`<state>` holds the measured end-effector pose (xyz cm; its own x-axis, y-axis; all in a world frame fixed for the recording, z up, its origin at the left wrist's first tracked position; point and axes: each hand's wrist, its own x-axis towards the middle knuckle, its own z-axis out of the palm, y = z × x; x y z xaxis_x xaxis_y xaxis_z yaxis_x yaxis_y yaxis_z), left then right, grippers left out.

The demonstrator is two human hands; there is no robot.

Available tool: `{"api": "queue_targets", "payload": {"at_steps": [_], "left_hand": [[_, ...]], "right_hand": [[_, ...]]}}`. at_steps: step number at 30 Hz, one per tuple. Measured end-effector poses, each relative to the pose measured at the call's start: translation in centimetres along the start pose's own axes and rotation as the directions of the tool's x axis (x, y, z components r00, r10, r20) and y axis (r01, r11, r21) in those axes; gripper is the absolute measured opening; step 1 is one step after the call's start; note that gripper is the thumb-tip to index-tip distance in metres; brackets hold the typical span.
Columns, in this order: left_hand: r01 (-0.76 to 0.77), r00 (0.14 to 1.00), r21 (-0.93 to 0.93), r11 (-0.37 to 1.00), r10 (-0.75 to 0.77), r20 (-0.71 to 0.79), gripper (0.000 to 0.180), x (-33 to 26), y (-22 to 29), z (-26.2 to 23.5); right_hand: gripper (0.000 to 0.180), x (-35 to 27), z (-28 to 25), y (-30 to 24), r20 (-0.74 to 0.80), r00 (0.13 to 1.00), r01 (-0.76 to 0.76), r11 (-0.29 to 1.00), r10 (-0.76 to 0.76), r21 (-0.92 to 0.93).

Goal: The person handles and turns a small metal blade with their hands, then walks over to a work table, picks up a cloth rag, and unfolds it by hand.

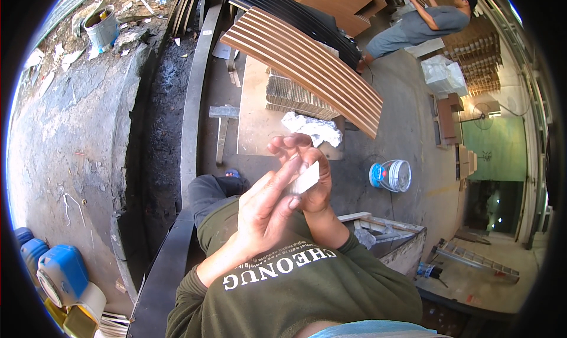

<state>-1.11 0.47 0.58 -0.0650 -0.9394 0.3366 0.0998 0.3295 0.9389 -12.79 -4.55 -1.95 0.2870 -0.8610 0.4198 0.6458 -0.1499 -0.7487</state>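
At the lower left of the frame stand blue jugs by a rough concrete wall. At centre the left hand and right hand meet, pressed about a small pale flat block; both grips are closed on it, fingers partly spread. The work seems to be rubbing or checking the block, and a firmer pinch would steady it. A white rag lies above; a person works at upper right.

i see open air around both raised hands; ahead, the curved slat panel and crumpled white cloth crowd the board, bare concrete floor right.
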Motion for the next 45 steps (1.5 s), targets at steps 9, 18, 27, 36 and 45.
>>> {"api": "queue_targets", "payload": {"at_steps": [9,18,27,36,45], "left_hand": [[-0.107,0.993,0.020,0.994,0.108,-0.052,0.046,0.3,-0.1,0.0],[-0.109,0.992,-0.005,0.994,0.108,-0.060,0.045,0.4,0.0,0.1],[-0.074,0.997,0.001,0.997,0.074,-0.033,0.041,0.5,0.3,0.0],[0.022,0.999,-0.103,0.994,-0.027,-0.046,0.039,0.2,-0.6,0.0],[0.200,0.935,-0.607,0.770,-0.335,-0.117,0.041,-0.5,-1.6,0.4]], "right_hand": [[0.018,-0.1,-0.1,0.0,-0.068,0.996,0.043,0.992,-0.051,-0.120],[0.018,-0.1,-0.1,-0.1,-0.075,0.994,0.065,0.980,-0.081,-0.188],[0.017,-0.4,-0.4,-0.1,-0.052,0.975,0.173,0.882,-0.217,-0.439],[0.017,0.2,-0.3,-0.2,0.013,0.896,0.353,0.696,-0.443,-0.625],[0.014,0.6,0.8,-0.2,-0.108,0.986,0.115,0.986,-0.129,-0.120]]}}
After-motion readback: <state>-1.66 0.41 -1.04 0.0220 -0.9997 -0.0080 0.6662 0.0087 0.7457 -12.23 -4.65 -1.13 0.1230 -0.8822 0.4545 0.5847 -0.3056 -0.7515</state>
